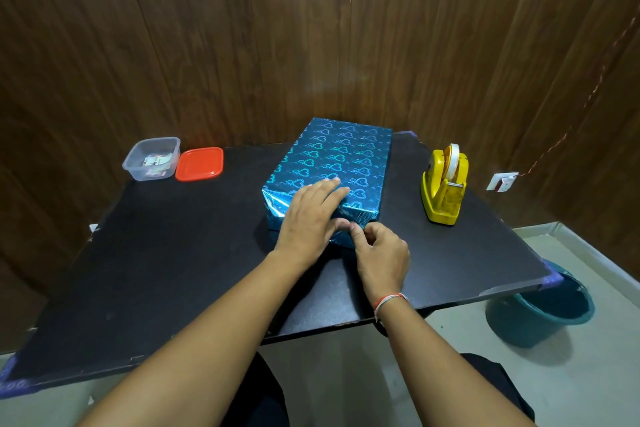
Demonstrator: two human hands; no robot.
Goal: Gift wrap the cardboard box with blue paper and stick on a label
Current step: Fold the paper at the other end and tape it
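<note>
Fingers (pixel 332 189) of my left hand (pixel 311 215) lie straight and close together, pressing flat on the near top edge of the wrapped box (pixel 332 166). Those of my right hand (pixel 379 253) are curled, thumb and forefinger pinching the blue paper (pixel 343 237) at the near end face, just beside my left thumb. A red-and-white thread (pixel 389 302) circles my right wrist.

The box sits mid-table on the black table (pixel 156 270), its blue paper printed with shiny hearts – no writing on it that I can read. To the right, well apart, stands a yellow tape dispenser (pixel 443 185) with a white roll. At the far left a clear plastic tub (pixel 152 158) holds small printed slips (too small to read), its red lid (pixel 200 164) lying just beside it – and a teal bucket (pixel 540 308) stands on the floor at the right
</note>
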